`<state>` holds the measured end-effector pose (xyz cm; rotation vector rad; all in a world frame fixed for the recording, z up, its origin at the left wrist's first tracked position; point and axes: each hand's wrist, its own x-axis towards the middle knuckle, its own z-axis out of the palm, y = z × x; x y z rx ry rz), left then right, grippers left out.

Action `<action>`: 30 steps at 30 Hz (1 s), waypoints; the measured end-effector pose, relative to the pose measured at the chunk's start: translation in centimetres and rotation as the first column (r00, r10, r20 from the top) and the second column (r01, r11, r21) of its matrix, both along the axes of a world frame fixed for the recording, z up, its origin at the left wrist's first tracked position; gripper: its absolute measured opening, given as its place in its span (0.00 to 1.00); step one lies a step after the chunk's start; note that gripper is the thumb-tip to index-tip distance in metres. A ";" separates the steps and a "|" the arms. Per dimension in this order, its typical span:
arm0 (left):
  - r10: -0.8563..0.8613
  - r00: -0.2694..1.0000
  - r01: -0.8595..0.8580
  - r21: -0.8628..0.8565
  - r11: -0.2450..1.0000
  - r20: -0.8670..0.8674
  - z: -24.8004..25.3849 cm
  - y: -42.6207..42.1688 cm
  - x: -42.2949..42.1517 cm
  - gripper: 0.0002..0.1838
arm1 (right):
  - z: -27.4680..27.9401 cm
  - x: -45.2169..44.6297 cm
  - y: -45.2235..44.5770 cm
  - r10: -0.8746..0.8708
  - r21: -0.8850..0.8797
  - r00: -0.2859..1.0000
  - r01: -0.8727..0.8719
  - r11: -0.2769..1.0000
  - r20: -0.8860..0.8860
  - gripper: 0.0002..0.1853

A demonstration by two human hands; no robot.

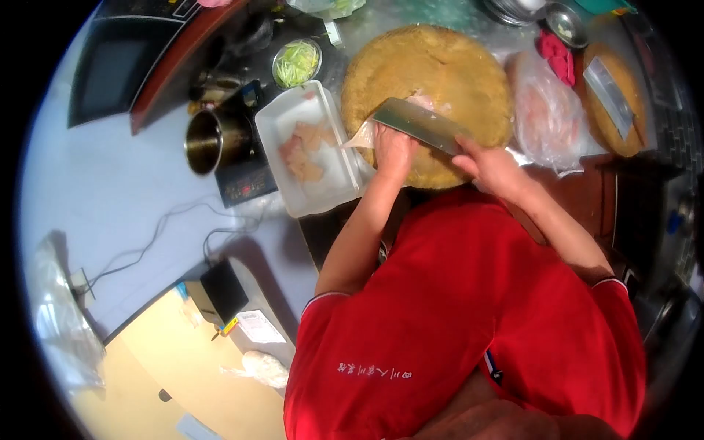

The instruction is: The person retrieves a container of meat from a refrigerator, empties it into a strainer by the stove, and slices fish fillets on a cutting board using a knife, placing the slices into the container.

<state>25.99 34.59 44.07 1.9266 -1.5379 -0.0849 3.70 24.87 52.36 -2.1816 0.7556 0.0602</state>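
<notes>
My right hand [493,167] is closed around the handle of a cleaver [422,125]. Its broad blade slants up and left over the round wooden chopping board [469,70]. Close under the blade, my left hand [394,152] is bent at the board's near left part, its fingertips partly hidden by the steel. A pale piece of meat [361,137] sticks out on the left side of that hand, over the board's edge. Beyond the blade lie small pink meat scraps [422,100]. Just left of the board, a white plastic tub [334,192] contains several flat meat slices [304,150].
A bowl of shredded green vegetable [297,63] stands behind the tub. Right of the board sits a plastic bag of meat [546,110]. Another cleaver [609,95] lies on a second board [632,141] farther right. A metal pot [203,143] is at the left.
</notes>
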 end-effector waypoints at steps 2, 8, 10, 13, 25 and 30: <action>0.001 1.000 -0.001 -0.005 1.000 0.029 0.4 0.3 0.0 0.21 | -0.2 -0.6 0.5 -0.013 -0.007 0.999 0.013 1.000 0.048 0.31; 0.027 0.997 -0.025 -0.035 0.999 0.066 -0.4 0.5 0.1 0.21 | -0.8 1.8 -0.5 -0.014 0.048 0.999 0.012 0.999 0.043 0.30; 0.043 0.998 -0.042 -0.029 0.999 0.048 -0.3 0.6 0.0 0.21 | 0.2 1.0 0.1 0.001 0.035 1.000 -0.001 0.999 -0.003 0.31; 0.053 0.998 -0.053 0.004 0.999 0.026 0.0 1.1 -0.3 0.20 | 0.2 0.3 0.5 0.013 0.056 1.000 -0.014 0.998 0.011 0.31; 0.082 0.996 -0.082 -0.020 0.996 0.037 0.1 1.8 0.0 0.20 | 0.1 0.6 0.7 0.032 0.085 0.999 -0.031 0.996 -0.011 0.31; 0.055 0.997 -0.055 0.007 0.998 0.050 -0.3 1.9 0.7 0.22 | -0.6 2.3 0.3 0.011 0.092 0.997 -0.018 0.996 0.077 0.30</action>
